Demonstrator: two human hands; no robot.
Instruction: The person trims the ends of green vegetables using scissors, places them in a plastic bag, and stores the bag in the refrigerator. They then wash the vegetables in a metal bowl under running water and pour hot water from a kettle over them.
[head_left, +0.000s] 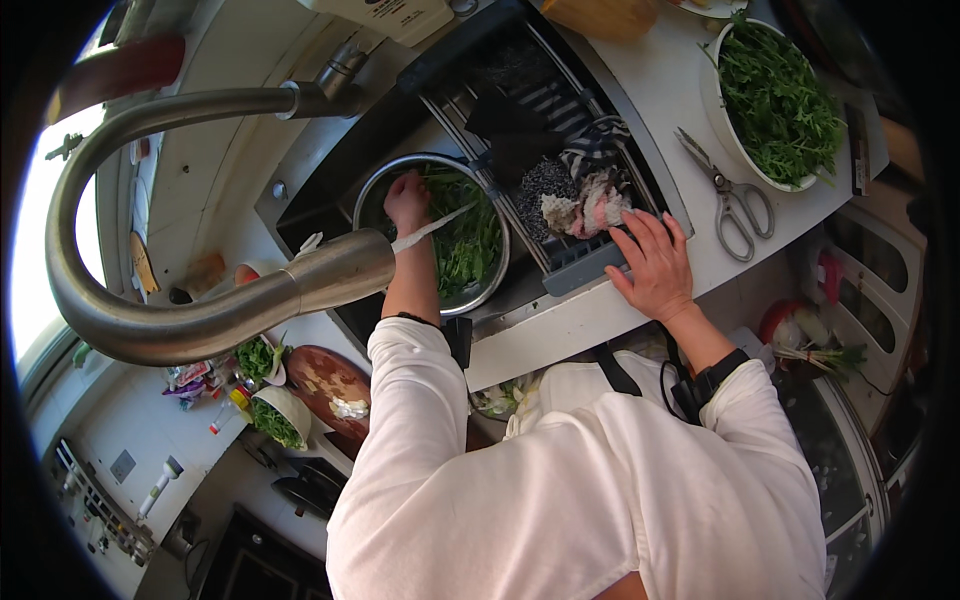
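My left hand (409, 201) is inside a round stainless steel basin (499, 281) standing in the sink (315, 199). Leafy greens (466, 247) lie in the basin, and my fingers are curled beside them; whether they grip any is hidden. From the gooseneck faucet (349, 270) a thin stream of water (435, 227) runs toward the greens, passing my left wrist. My right hand (656, 262) rests with fingers spread at the sink's front edge, by the grey end of a drying rack (581, 270). Its fingertips are at a crumpled pink and white cloth (600, 202).
On the right counter are kitchen scissors (724, 184) and a white bowl of greens (716, 124). A striped cloth (555, 105) and a dark scrubber (544, 191) lie on the rack. At left sit a wooden cutting board (319, 382) and a smaller bowl of greens (296, 412).
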